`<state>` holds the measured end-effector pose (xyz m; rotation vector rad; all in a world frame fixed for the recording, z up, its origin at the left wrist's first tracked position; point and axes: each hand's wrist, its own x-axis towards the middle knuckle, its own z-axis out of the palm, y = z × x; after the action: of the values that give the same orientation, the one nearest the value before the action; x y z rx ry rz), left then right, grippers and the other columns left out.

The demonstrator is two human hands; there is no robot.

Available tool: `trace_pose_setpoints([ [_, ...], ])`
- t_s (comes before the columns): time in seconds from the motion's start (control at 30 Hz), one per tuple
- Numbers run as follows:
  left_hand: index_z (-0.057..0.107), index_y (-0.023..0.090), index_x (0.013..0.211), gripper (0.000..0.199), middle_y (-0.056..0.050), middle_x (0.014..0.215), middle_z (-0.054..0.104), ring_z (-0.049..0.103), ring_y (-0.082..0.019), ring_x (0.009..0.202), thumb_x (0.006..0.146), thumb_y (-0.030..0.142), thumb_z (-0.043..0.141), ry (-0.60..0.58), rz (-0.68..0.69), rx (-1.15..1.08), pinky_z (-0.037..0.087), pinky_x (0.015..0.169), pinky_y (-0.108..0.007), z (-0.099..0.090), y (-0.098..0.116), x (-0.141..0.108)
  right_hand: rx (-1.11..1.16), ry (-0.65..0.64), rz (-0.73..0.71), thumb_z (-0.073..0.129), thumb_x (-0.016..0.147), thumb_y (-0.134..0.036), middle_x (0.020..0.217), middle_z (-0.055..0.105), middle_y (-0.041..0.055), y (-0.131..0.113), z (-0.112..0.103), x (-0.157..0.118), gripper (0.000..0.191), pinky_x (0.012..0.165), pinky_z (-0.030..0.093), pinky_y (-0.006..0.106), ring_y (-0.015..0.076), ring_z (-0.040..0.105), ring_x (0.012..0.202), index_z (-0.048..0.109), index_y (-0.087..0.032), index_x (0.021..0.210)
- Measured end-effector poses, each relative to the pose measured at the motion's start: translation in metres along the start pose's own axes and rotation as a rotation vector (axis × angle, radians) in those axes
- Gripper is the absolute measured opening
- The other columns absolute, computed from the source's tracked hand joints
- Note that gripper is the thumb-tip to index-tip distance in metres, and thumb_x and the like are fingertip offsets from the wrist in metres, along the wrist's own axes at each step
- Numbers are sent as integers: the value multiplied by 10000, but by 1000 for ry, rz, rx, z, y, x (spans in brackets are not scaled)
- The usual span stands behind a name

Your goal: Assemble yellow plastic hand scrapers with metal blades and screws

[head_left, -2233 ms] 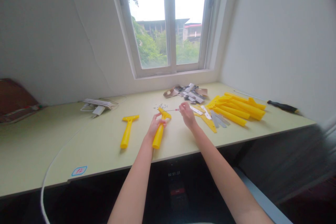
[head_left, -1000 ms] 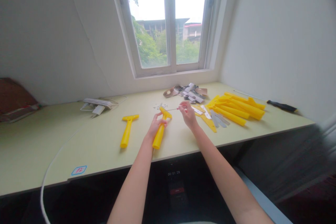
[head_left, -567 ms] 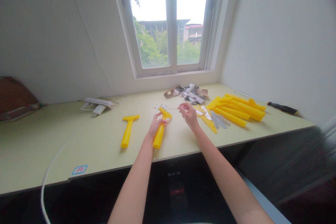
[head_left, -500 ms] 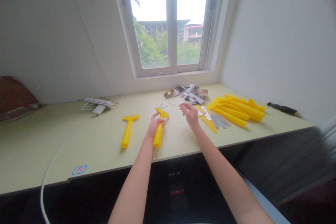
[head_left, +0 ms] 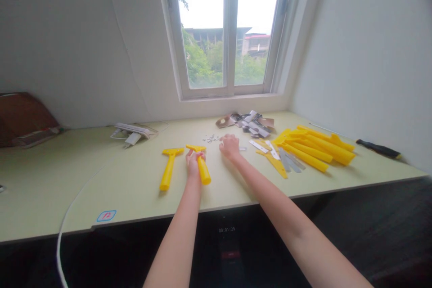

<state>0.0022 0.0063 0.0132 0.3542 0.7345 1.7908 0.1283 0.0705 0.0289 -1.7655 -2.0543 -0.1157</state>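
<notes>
My left hand (head_left: 193, 162) is closed round the head end of a yellow scraper (head_left: 204, 171), whose handle points back towards me. To its left, a similar yellow scraper (head_left: 168, 171) lies on the table. My right hand (head_left: 230, 146) is low over the tabletop with curled fingers, beside a scatter of small screws (head_left: 211, 138). What its fingertips hold, if anything, is too small to see. A short metal strip (head_left: 242, 148) shows at the right side of this hand, partly hidden; whether the hand grips it I cannot tell.
To the right are yellow scraper handles (head_left: 313, 148), flat yellow pieces (head_left: 275, 164) and metal blades (head_left: 290, 161). Torn wrappers (head_left: 253, 122) lie below the window. A black-handled screwdriver (head_left: 380, 148) is far right, a power strip (head_left: 133, 131) back left. A white cable (head_left: 64, 220) crosses the front edge.
My right hand has moved left and down to the screws; the thin item that stuck out from its fingers no longer shows there. The left-hand scraper has turned, its handle end swinging right. The view shifted slightly.
</notes>
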Motion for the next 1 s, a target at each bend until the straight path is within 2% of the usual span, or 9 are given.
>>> trace_pose_setpoints([
  [0.13, 419, 201, 936, 405, 11, 679, 537, 480, -40, 469, 602, -13, 502, -5, -3, -6, 394, 459, -133, -1, -2, 2, -63, -78, -191, 389, 791, -145, 1054, 571, 101, -27, 8, 25, 314, 778, 311, 344, 231, 444, 989, 605, -202, 1012],
  [0.27, 405, 210, 958, 423, 20, 670, 532, 479, -41, 458, 606, -3, 504, -2, -18, 4, 393, 462, -137, -1, -3, 3, -154, -90, -302, 388, 792, -109, 1001, 602, 124, -38, 20, 36, 297, 770, 319, 329, 219, 472, 957, 618, -158, 974],
  [0.53, 405, 201, 942, 406, 25, 637, 518, 471, -43, 442, 599, 12, 509, -33, -37, 33, 382, 453, -137, 0, -4, 4, -195, -64, -418, 408, 778, -70, 877, 626, 152, -34, 30, 32, 261, 773, 318, 317, 226, 484, 916, 654, -112, 854],
  [0.67, 424, 184, 904, 368, 21, 622, 517, 466, -41, 444, 590, 9, 502, -58, -71, 35, 377, 445, -129, 1, -3, 4, -151, 25, -384, 413, 775, -76, 890, 618, 147, -28, 29, 28, 243, 790, 329, 335, 230, 483, 917, 633, -118, 868],
  [0.73, 430, 178, 886, 353, 20, 613, 517, 458, -37, 437, 586, 7, 503, -74, -83, 37, 372, 438, -124, 1, -3, 3, -19, 101, -321, 434, 764, -90, 894, 618, 130, -25, 28, 27, 213, 798, 344, 325, 215, 492, 912, 624, -127, 852],
  [0.8, 438, 173, 873, 344, 16, 620, 523, 453, -32, 436, 582, 3, 506, -97, -88, 31, 374, 438, -122, 2, -2, 2, 222, 140, -223, 462, 752, -128, 856, 630, 87, -22, 28, 25, 173, 774, 374, 292, 180, 523, 851, 621, -145, 816],
  [0.9, 454, 170, 877, 347, 9, 651, 531, 456, -27, 447, 581, 1, 514, -151, -107, 19, 380, 441, -121, 4, -1, 0, 645, 100, -97, 503, 722, -204, 770, 648, 20, -17, 25, 19, 136, 689, 413, 242, 129, 561, 718, 630, -173, 757],
  [1.0, 474, 177, 925, 381, 5, 691, 529, 460, -25, 468, 589, 2, 521, -190, -138, 6, 390, 444, -121, 5, 1, -2, 869, 35, -54, 547, 680, -253, 741, 663, 4, -8, 19, 11, 126, 658, 420, 238, 123, 569, 675, 651, -186, 707],
])
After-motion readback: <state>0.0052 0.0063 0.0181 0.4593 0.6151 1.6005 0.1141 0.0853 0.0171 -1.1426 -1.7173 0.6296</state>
